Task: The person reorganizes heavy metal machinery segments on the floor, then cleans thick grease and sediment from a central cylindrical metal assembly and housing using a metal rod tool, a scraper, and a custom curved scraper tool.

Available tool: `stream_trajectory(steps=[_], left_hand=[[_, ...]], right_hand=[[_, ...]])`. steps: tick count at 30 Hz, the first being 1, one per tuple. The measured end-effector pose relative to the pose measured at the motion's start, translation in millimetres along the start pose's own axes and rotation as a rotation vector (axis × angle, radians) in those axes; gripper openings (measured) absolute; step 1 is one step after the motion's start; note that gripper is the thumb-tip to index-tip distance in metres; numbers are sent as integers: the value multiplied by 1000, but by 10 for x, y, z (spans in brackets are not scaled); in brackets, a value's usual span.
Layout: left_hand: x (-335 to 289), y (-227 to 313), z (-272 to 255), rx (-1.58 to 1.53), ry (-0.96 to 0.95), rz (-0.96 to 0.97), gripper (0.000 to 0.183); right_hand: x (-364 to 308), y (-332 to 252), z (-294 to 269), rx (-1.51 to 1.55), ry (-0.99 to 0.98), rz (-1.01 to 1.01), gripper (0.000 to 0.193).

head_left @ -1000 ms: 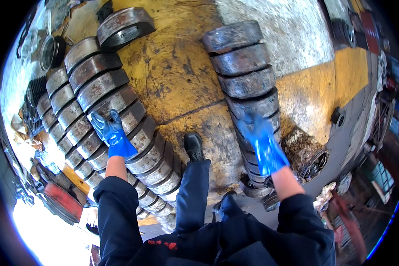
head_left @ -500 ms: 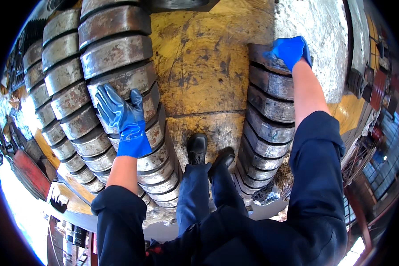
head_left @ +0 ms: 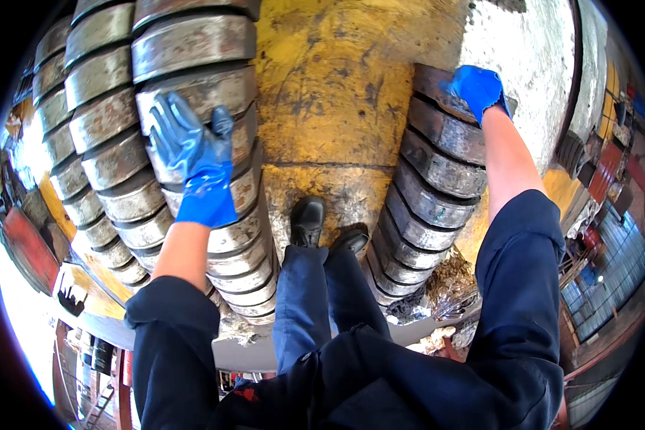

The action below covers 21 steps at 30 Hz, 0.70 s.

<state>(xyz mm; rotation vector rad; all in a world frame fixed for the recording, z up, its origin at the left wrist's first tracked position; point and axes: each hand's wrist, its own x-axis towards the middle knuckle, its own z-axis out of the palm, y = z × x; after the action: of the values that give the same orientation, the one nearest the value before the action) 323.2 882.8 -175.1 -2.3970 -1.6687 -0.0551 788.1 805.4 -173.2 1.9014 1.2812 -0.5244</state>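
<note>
Metal pieces beneath outstretched left grip

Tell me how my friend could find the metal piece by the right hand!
Start at the yellow floor and look at the single row of metal pieces along its right side. Follow that row away from the shoes to its far end. The end metal piece has no neighbour beyond it, and the blue-gloved right hand covers part of it.
</note>
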Motion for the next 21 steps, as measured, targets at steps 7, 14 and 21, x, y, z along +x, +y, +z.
stream_trajectory(steps=[7,14,21], left_hand=[[-3,-88,1,9,24,37,76],[0,6,58,-50,20,-21,74],[-59,-94,107,-52,17,-42,73]], right_hand=[[-120,-4,-160,-89,112,-73,44],[50,-30,9,-29,-135,119,60],[-170,-986,29,-220,22,-194,42]])
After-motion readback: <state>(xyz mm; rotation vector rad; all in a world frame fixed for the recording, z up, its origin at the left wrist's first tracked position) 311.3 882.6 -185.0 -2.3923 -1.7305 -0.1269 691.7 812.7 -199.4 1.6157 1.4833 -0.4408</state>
